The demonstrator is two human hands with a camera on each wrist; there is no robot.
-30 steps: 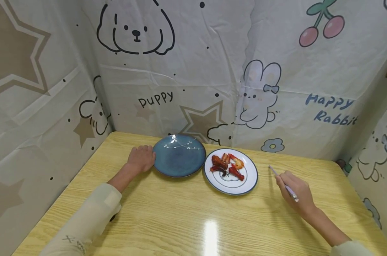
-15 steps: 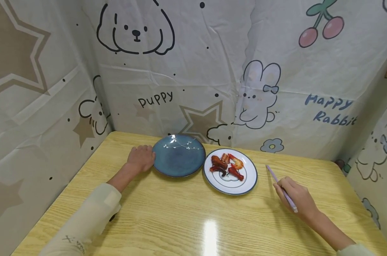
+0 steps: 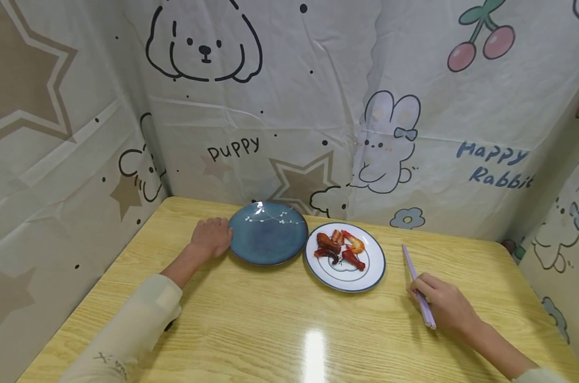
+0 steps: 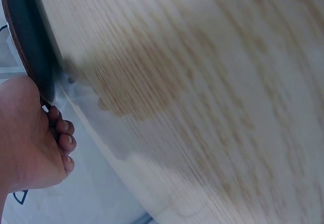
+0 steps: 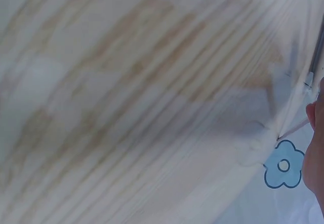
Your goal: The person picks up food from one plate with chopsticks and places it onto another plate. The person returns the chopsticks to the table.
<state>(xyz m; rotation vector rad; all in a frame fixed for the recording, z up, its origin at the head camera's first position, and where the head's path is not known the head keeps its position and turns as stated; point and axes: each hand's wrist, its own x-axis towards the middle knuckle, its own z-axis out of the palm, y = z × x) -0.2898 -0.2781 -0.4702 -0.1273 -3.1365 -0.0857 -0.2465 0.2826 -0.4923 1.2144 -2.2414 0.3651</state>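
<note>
My left hand (image 3: pixel 211 236) grips the left rim of a round blue plate (image 3: pixel 270 244) decorated with white blossoms. In the left wrist view, curled fingertips (image 4: pixel 66 138) show right by the edge of that plate (image 4: pixel 35 46). Held in my right hand (image 3: pixel 449 303) is a pair of lilac chopsticks (image 3: pixel 427 314), their tips pointing away toward the back of the table. To their left stands a white plate (image 3: pixel 377 263) with a blue rim, bearing several pieces of food (image 3: pixel 328 242), among them a shrimp and a drumstick. Only the edge of my right hand (image 5: pixel 315 153) shows in the right wrist view.
Both plates stand side by side near the back edge of a wood-grain table (image 3: pixel 251 330). A printed cloth (image 3: pixel 289 106) with cartoon animals hangs behind and at both sides. A small dark red and green thing (image 3: pixel 514 249) peeks out at the table's right corner.
My right hand has drawn slightly back toward me, and the chopsticks have swung to a steeper angle with their rear ends lower in view. The left hand and both plates stay put.
</note>
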